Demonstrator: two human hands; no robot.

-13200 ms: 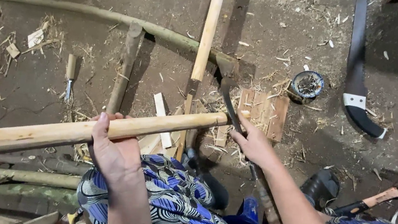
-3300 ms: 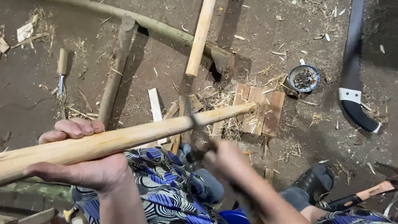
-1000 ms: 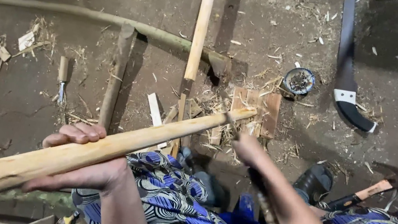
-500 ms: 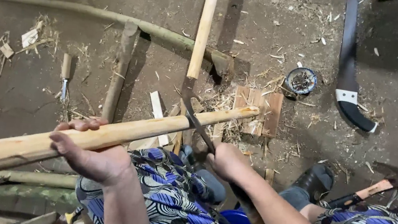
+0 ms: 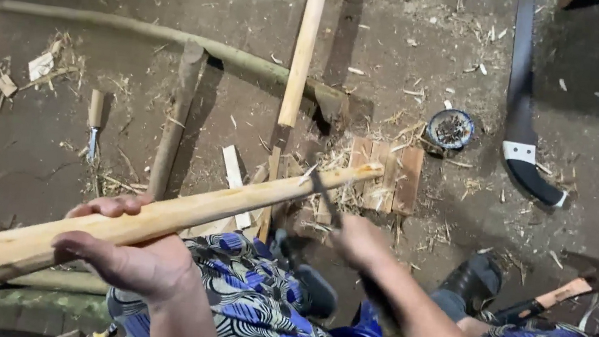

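Fingers of the left hand (image 5: 139, 263) are closing round the pale pole (image 5: 180, 211), its long axis slanting up-right toward the small board (image 5: 397, 177), while the right hand (image 5: 359, 241), nearer that tip, is gripping a dark blade (image 5: 323, 194).

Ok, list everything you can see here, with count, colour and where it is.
Pale pole: one, tan, held across lower left, tip on the wood block.
Wood block: one, brown, centre ground.
Blade: one, dark, at the pole's tip.
Upright stick: one, tan, top centre.
Long branch: one, greenish, upper left.
Chisel: one, wooden handle, left.
Round tin: one, dark, right of centre.
Machete: one, black, upper right.
Hammer: one, lower right.
Left hand: grips pole.
Right hand: holds blade.
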